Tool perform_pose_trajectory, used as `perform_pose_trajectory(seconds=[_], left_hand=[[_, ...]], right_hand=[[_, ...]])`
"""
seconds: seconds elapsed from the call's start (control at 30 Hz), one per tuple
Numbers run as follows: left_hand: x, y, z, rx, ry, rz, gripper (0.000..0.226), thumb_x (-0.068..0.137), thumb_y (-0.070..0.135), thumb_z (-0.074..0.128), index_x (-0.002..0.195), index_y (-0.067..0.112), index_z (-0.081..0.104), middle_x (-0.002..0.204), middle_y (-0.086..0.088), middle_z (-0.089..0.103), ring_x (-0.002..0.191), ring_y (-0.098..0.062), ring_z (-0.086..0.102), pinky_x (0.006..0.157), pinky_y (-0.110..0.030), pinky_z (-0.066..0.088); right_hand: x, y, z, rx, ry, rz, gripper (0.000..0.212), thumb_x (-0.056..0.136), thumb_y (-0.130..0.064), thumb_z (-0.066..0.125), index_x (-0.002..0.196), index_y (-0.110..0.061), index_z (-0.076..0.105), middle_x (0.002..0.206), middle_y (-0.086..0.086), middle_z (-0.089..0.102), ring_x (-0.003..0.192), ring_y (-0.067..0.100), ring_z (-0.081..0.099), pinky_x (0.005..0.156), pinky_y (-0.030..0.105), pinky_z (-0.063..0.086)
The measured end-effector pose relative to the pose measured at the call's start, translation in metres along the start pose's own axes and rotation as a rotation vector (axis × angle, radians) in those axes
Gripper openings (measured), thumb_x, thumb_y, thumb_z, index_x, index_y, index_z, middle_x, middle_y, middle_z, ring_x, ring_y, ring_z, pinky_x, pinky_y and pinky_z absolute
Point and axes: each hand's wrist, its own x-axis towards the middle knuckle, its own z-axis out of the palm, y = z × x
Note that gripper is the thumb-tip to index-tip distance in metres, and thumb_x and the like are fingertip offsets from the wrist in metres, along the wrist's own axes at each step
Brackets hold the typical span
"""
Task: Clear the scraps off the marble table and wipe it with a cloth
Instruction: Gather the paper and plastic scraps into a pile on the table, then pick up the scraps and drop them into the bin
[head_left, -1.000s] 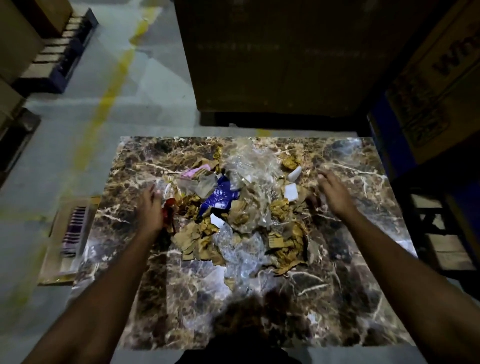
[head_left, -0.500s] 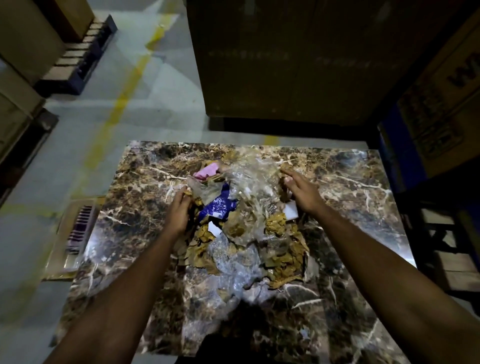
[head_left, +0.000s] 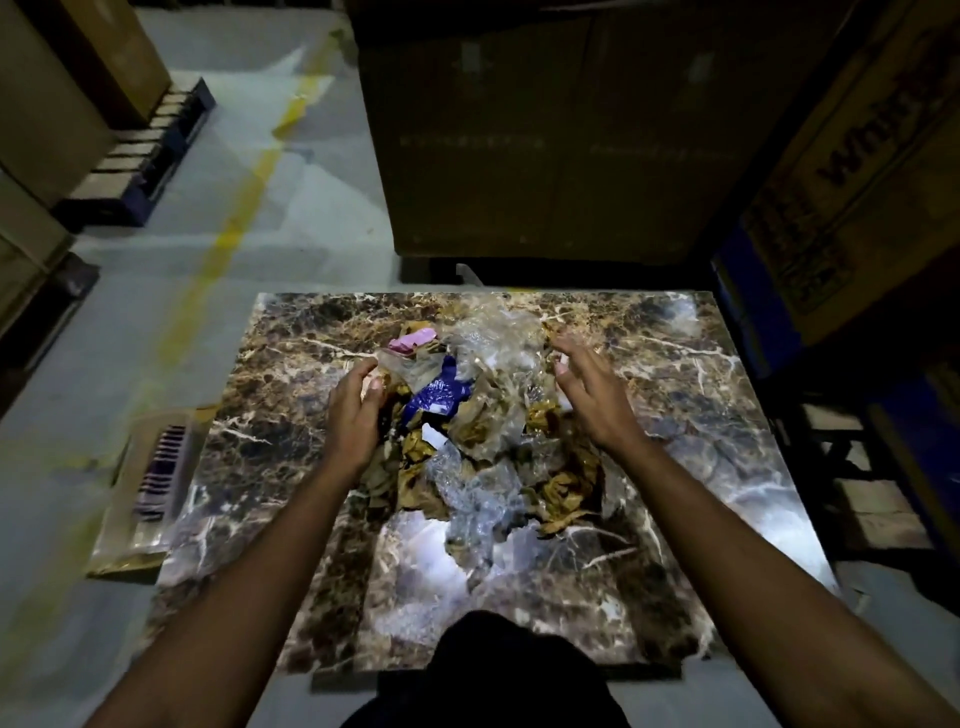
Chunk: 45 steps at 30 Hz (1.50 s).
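A heap of scraps (head_left: 483, 441) lies in the middle of the brown marble table (head_left: 291, 431): torn brown paper, clear crinkled plastic (head_left: 493, 338), a blue wrapper (head_left: 436, 397) and a pink piece (head_left: 410, 341). My left hand (head_left: 356, 410) is cupped against the heap's left side, fingers loosely curved, touching the brown paper. My right hand (head_left: 592, 387) hovers at the heap's right side, fingers spread and relaxed, holding nothing that I can see. No cloth is visible.
A flat cardboard box (head_left: 150, 483) lies on the floor by the table's left edge. Large cartons (head_left: 545, 130) stand behind the table and to the right (head_left: 857, 171). Pallets (head_left: 140, 156) with boxes line the far left. A wooden pallet (head_left: 862, 499) sits to the right.
Both hands moved inward from the heap's outer edges, pushing the scraps into a tighter pile. The right hand has now lifted slightly off the plastic.
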Motion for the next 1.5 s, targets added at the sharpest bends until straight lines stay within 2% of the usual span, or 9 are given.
perform_pose_trajectory(seconds=[0.2,0.43,0.57,0.8,0.9,1.03,1.17,1.3,1.5], left_hand=[[-0.057,0.017,-0.011,0.043,-0.157,0.195,0.056,0.097,0.050,0.034,0.144,0.023,0.047,0.148,-0.006,0.043,0.129,-0.014,0.037,0.104,-0.041,0.037],[-0.100,0.016,0.004,0.177,-0.349,0.507,0.055,0.099,0.048,0.038,0.137,0.012,0.053,0.141,-0.008,0.053,0.131,-0.029,0.044,0.107,-0.044,0.036],[-0.138,0.037,0.035,0.198,-0.411,0.638,0.046,0.100,0.043,0.042,0.135,0.016,0.055,0.139,-0.006,0.054,0.132,-0.028,0.045,0.107,-0.044,0.037],[-0.211,0.079,0.138,0.248,-0.584,0.849,0.040,0.100,0.032,0.051,0.136,0.014,0.056,0.143,-0.006,0.053,0.136,-0.026,0.043,0.113,-0.043,0.035],[-0.252,0.102,0.209,0.337,-0.698,0.874,0.050,0.099,0.042,0.043,0.141,0.016,0.051,0.148,-0.006,0.049,0.140,-0.026,0.040,0.116,-0.041,0.030],[-0.315,0.133,0.307,0.390,-0.806,0.874,0.055,0.098,0.047,0.041,0.144,0.018,0.048,0.150,-0.006,0.048,0.140,-0.026,0.041,0.115,-0.044,0.032],[-0.372,0.172,0.391,0.485,-0.948,0.908,0.062,0.096,0.054,0.038,0.147,0.019,0.043,0.147,-0.008,0.049,0.134,-0.030,0.044,0.109,-0.049,0.037],[-0.403,0.217,0.445,0.492,-0.991,0.876,0.064,0.096,0.051,0.042,0.150,0.017,0.039,0.147,-0.010,0.050,0.132,-0.029,0.044,0.107,-0.043,0.039],[-0.374,0.244,0.518,0.611,-0.960,0.745,0.071,0.091,0.057,0.041,0.152,0.019,0.037,0.145,-0.010,0.050,0.132,-0.031,0.042,0.104,-0.046,0.035]], right_hand=[[-0.075,-0.038,0.024,-0.224,0.042,-0.003,0.055,0.101,-0.053,0.041,0.150,-0.029,0.044,0.157,0.003,0.042,0.146,0.023,0.034,0.115,0.044,0.029],[-0.185,-0.036,0.038,-0.350,0.144,0.168,0.061,0.099,-0.054,0.043,0.152,-0.023,0.043,0.159,0.006,0.041,0.148,0.026,0.033,0.121,0.045,0.028],[-0.250,-0.019,0.020,-0.381,0.189,0.263,0.063,0.098,-0.061,0.035,0.152,-0.030,0.041,0.160,-0.001,0.037,0.149,0.023,0.032,0.116,0.052,0.033],[-0.344,0.038,-0.039,-0.339,0.344,0.464,0.056,0.102,-0.053,0.045,0.154,-0.033,0.037,0.164,-0.003,0.030,0.152,0.021,0.024,0.116,0.054,0.028],[-0.393,0.073,-0.077,-0.279,0.425,0.542,0.056,0.102,-0.052,0.048,0.153,-0.032,0.039,0.163,-0.003,0.031,0.151,0.021,0.025,0.112,0.053,0.029],[-0.462,0.132,-0.131,-0.306,0.431,0.613,0.066,0.095,-0.062,0.031,0.151,-0.030,0.040,0.162,0.000,0.035,0.150,0.022,0.029,0.114,0.049,0.032],[-0.511,0.183,-0.194,-0.343,0.427,0.665,0.057,0.101,-0.052,0.043,0.151,-0.025,0.040,0.161,0.001,0.035,0.150,0.022,0.029,0.113,0.049,0.033],[-0.523,0.221,-0.250,-0.313,0.443,0.677,0.057,0.102,-0.049,0.044,0.153,-0.024,0.039,0.162,0.000,0.034,0.152,0.019,0.025,0.114,0.047,0.029],[-0.484,0.290,-0.324,-0.255,0.431,0.666,0.057,0.102,-0.045,0.048,0.154,-0.024,0.037,0.164,0.001,0.030,0.150,0.021,0.027,0.114,0.048,0.032]])
